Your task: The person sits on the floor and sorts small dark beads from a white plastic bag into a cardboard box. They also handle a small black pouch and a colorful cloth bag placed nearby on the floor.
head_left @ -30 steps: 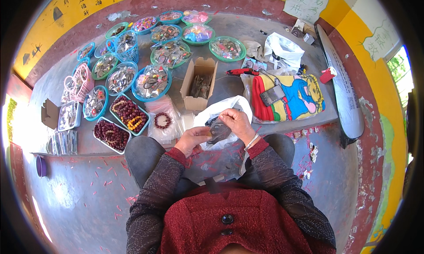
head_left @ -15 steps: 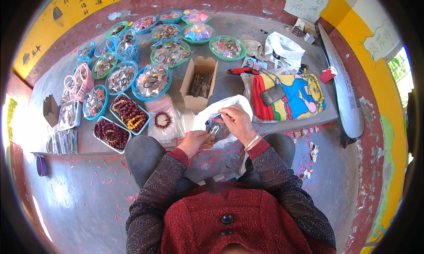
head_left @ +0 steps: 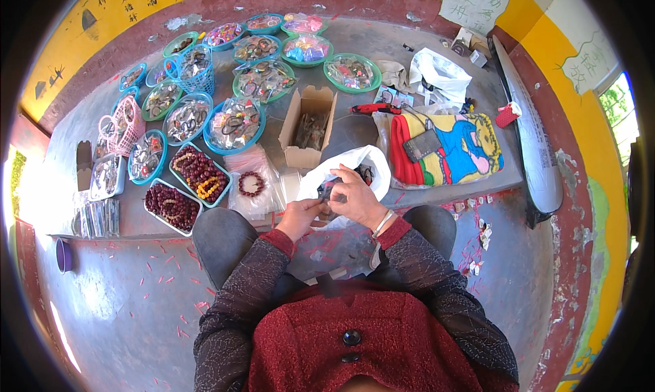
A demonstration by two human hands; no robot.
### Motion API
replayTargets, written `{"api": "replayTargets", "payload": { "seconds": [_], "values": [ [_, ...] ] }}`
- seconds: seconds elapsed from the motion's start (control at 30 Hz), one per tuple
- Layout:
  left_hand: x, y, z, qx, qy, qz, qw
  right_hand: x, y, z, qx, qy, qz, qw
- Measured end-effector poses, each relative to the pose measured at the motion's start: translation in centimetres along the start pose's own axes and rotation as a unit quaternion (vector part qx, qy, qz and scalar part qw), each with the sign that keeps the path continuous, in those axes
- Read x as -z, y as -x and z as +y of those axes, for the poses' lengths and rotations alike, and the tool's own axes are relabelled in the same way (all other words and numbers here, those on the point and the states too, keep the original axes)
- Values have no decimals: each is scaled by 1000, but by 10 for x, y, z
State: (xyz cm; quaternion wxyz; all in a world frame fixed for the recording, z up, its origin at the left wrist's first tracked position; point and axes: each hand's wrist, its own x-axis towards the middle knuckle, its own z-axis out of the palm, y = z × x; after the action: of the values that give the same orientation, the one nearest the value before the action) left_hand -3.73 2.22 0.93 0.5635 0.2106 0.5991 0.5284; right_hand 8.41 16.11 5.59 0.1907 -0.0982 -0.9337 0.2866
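Over the mouth of a white plastic bag (head_left: 380,161), my two hands meet at a small clear plastic packet (head_left: 328,188) with something dark in it. My left hand (head_left: 300,218) pinches the packet's near left side between thumb and fingers. From the right, my right hand (head_left: 359,201) has thumb and forefinger closed on it, and its raised fingers cover part of the packet. Dark things show inside the white bag behind my right fingers. What exactly the packet holds is too small to tell.
An open cardboard box (head_left: 284,153) stands just beyond the bag. Beaded bracelets fill two trays (head_left: 196,231) at left, near a loose bracelet (head_left: 251,184) on clear bags. Round baskets (head_left: 260,127) of packets lie farther back. A colourful folded cloth (head_left: 471,146) lies at right.
The packet has turned and shows less of its face. My right hand has shifted slightly down and left, closer to my left hand, and more of the white bag's inside shows.
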Motion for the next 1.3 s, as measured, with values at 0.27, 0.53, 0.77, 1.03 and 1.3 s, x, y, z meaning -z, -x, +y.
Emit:
{"api": "replayTargets", "payload": {
  "seconds": [0.27, 0.53, 0.77, 1.03, 1.3],
  "values": [
    [-3, 0, -3, -31, 36, -18, 999, -5, 2, -2, -44, 8, 5, 999],
    [-3, 0, -7, -56, 45, -18, 997, -9, 4, 6, -51, 39, -22, 998],
    [-6, 4, -1, -30, -2, -31, 999, -1, 1, 7, -60, -118, -149, 980],
    [-20, 8, -8, -16, 27, -19, 999, -6, 3, 20, -50, -75, -274, 958],
    [-30, 13, -7, -40, -11, -48, 998, -14, 9, 31, 28, 32, -396, 917]
  ]
}}
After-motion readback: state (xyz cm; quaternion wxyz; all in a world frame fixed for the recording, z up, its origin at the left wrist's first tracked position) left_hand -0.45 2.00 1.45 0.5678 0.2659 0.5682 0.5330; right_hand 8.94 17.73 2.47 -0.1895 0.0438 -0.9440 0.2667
